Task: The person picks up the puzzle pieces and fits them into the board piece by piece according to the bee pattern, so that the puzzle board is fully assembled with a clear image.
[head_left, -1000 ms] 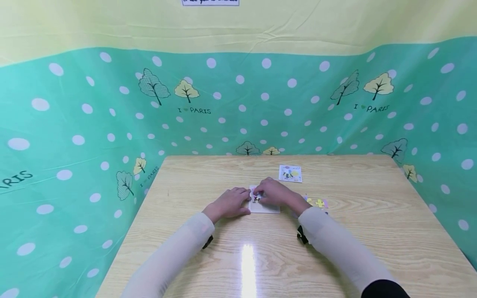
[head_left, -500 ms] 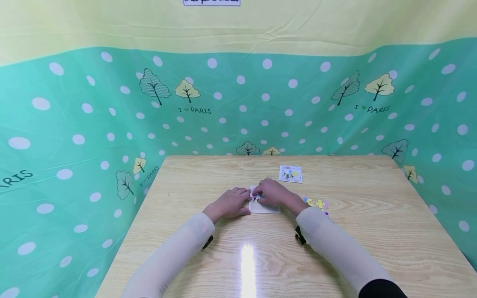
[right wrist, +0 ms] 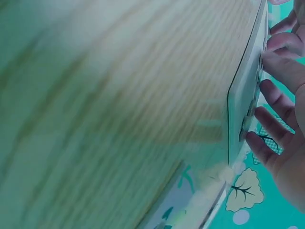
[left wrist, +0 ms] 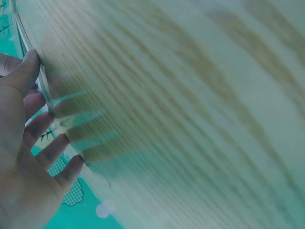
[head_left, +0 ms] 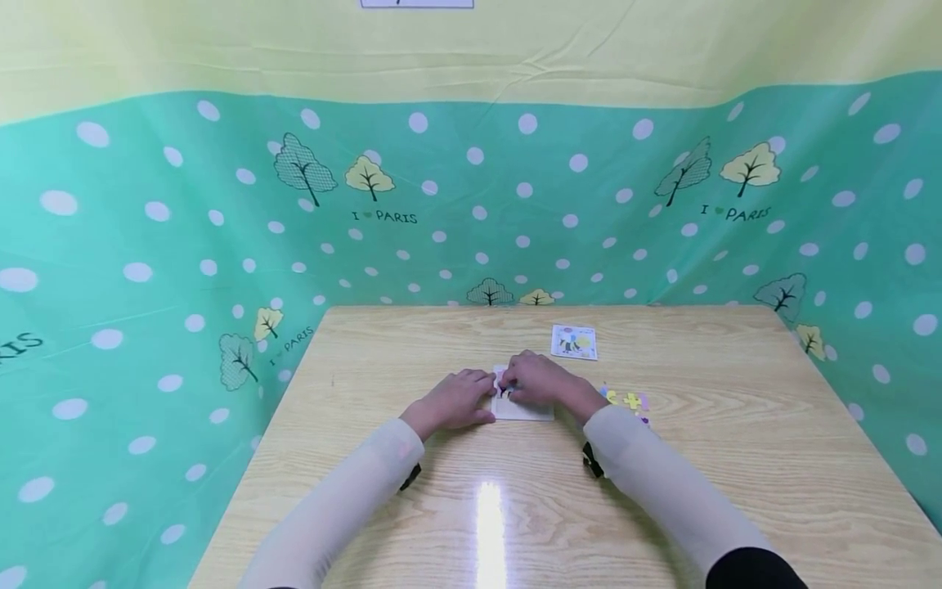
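Note:
A small white puzzle board (head_left: 524, 413) lies flat on the wooden table, with colourful pieces along its left part. My left hand (head_left: 459, 399) steadies it from the left, thumb and forefinger at its edge, the other fingers extended with tips on the tabletop, as the left wrist view shows. My right hand (head_left: 540, 380) reaches over the board and covers much of it. Its bent forefinger and thumb pinch a small puzzle piece (head_left: 505, 392) at the board's left side; the remaining fingers (right wrist: 269, 124) rest over the board in the right wrist view.
Several loose puzzle pieces (head_left: 631, 402), yellow and purple among them, lie right of the board, partly behind the right forearm. A picture card (head_left: 574, 342) with a bee-like figure lies farther back. A green dotted cloth (head_left: 515, 204) hangs behind the table (head_left: 662, 491).
Both hands stay at the board almost unmoved. The right thumb and forefinger shift only slightly at the piece, and the right forearm moves a little left, uncovering more of the loose pieces.

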{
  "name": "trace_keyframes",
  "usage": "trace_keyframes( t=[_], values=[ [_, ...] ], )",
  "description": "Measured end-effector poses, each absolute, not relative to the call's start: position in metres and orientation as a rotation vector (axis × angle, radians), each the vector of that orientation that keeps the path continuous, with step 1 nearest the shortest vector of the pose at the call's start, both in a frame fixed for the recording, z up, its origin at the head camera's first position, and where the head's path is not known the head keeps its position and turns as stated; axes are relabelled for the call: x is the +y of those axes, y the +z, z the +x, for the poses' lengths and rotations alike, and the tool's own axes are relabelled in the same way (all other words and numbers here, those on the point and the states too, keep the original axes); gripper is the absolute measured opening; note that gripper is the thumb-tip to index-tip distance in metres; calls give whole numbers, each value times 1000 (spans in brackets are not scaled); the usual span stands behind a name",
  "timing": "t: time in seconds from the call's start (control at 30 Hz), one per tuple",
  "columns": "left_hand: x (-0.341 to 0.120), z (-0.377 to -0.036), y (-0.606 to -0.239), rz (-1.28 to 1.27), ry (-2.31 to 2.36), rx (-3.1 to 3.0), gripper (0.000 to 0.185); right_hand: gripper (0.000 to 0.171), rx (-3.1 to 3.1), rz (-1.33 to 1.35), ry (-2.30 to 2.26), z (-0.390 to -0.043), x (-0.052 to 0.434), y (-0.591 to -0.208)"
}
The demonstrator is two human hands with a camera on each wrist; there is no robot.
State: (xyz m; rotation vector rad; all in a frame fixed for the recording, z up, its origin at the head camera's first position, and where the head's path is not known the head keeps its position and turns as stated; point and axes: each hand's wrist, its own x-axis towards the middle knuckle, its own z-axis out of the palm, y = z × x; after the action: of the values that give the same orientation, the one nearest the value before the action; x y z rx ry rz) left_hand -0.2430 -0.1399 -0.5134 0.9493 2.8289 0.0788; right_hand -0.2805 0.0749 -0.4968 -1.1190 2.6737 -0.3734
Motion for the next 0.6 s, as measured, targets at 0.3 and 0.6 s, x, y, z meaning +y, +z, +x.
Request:
trace_keyframes(
  t=[0.3,0.6],
  values=[
    [-140,-243,-512,960,95,2832,61,23,2672,-1140,-423,-282,77,-499],
    [-137,-240,-509,913,71,2818,65,30,2694,-1102,-477,-280,92,-490]
  ],
)
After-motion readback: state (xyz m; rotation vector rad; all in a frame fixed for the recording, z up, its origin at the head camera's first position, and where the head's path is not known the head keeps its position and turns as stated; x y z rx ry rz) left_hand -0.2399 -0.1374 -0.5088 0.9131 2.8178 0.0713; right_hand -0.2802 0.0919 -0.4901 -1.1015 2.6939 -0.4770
